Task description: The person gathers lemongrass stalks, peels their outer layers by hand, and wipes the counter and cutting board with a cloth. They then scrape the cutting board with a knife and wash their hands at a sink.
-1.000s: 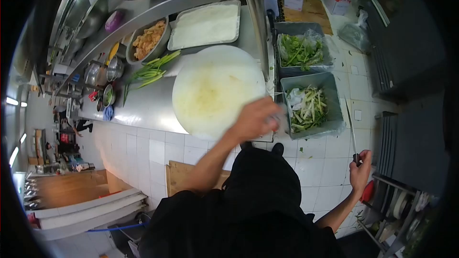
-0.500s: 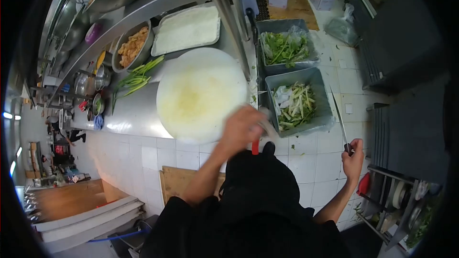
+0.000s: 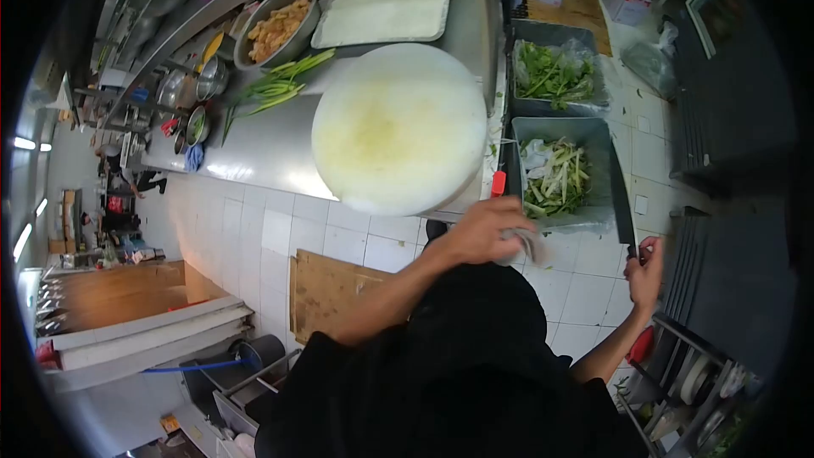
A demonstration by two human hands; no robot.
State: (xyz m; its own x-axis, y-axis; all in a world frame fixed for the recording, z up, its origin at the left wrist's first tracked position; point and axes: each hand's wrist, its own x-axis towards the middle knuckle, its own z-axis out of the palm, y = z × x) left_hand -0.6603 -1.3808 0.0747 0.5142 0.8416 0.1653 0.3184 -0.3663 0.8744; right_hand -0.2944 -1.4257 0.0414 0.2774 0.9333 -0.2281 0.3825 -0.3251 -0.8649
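My right hand [image 3: 646,276] is closed around the handle of a kitchen knife [image 3: 622,203]. Its broad blade points away from me, beside the right wall of a grey bin. My left hand [image 3: 487,233] grips a greyish cloth [image 3: 531,244], blurred at its lower edge, just off the near right side of a round white cutting board [image 3: 398,127]. Yellowish-green stains mark the middle of the board. Close to my left fingers, at the counter's edge, is a small red object [image 3: 499,184] whose kind I cannot make out.
Two grey bins stand right of the counter: one with trimmed stalks [image 3: 560,178], the farther with leafy greens [image 3: 555,72]. Green onions [image 3: 280,85], a bowl of meat pieces [image 3: 312,21] and a white-filled tray [image 3: 441,13] line the counter. Another person [image 3: 127,171] is far left.
My view has shifted, so the counter sits farther right and higher. My left hand has drawn off the board's edge with the cloth. The knife has turned to show its broad side.
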